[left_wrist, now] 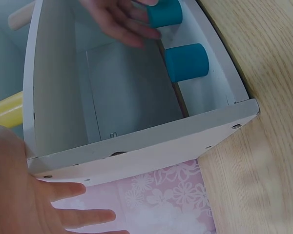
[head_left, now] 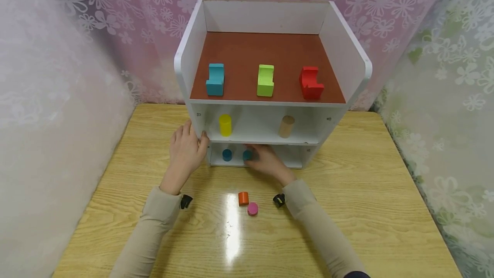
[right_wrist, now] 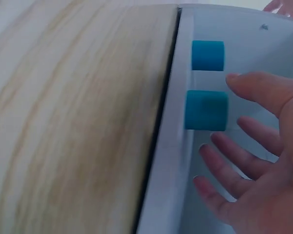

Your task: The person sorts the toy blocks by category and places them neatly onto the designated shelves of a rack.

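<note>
A white shelf unit [head_left: 335, 119] stands on the table. My left hand [head_left: 187, 145] rests against its left side panel, thumb at the front edge and fingers straight along the outside, as the left wrist view shows. Inside the bottom compartment, my right hand [head_left: 266, 160] is beside a teal cylinder [right_wrist: 206, 110], its thumb and fingers spread apart around the near end. Another, bluer cylinder [head_left: 227, 155] stands to the left on that same bottom board. The middle board carries a yellow cylinder [head_left: 225, 125] on the left and a tan wooden cylinder [head_left: 287, 126] on the right.
On the brown top board sit a teal notched block [head_left: 215, 80], a lime green one [head_left: 265, 80] and a red one [head_left: 311, 83]. An orange cylinder [head_left: 243, 198] and a pink one [head_left: 252, 209] lie on the wooden table [head_left: 366, 192] between the forearms.
</note>
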Available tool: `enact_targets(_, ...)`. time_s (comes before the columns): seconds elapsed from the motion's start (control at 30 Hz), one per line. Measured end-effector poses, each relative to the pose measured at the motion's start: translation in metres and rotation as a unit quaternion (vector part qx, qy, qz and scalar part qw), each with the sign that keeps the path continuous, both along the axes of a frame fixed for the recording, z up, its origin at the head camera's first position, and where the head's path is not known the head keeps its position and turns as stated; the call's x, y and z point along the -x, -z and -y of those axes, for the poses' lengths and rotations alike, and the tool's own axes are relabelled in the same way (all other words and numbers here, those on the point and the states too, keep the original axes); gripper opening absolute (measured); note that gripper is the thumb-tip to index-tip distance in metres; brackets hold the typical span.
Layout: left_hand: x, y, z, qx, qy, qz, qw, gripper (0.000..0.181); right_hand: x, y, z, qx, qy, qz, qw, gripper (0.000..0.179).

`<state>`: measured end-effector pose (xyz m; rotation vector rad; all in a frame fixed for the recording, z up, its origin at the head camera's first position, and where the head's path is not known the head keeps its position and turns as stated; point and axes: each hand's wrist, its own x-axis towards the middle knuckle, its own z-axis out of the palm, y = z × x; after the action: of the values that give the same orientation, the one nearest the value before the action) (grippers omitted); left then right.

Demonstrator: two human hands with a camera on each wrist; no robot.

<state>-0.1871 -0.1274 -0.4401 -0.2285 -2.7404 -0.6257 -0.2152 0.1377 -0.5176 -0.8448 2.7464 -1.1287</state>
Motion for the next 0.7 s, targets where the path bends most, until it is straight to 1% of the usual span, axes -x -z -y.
enact_targets(0.1, 0.0, 0.0, 0.0, 0.0, 0.0, 0.001, 1.0, 0.056, -0.005, -0.007, 0.001, -0.017, 0.006, -0.017, 0.9997, 0.063)
enact_targets(0.33, -0.001, 0.001, 0.0, -0.007, 0.003, -0.005, 1.0, 0.055, -0.018, -0.023, 0.0, -0.059, 0.02, -0.011, 0.998, 0.06)
enact_targets(0.47, 0.0, 0.001, 0.0, -0.01, 0.003, -0.012, 0.9999, 0.054, -0.026, -0.031, -0.003, -0.061, 0.016, -0.004, 0.998, 0.057)
enact_targets(0.57, 0.0, 0.002, 0.0, -0.013, 0.002, -0.016, 0.9998, 0.053, -0.033, -0.036, -0.005, -0.059, 0.011, 0.011, 0.9981, 0.055)
enact_targets(0.7, 0.0, 0.001, -0.001, -0.009, 0.0, -0.012, 0.9999, 0.055, -0.046, -0.043, -0.009, -0.047, 0.007, 0.029, 0.9984, 0.055)
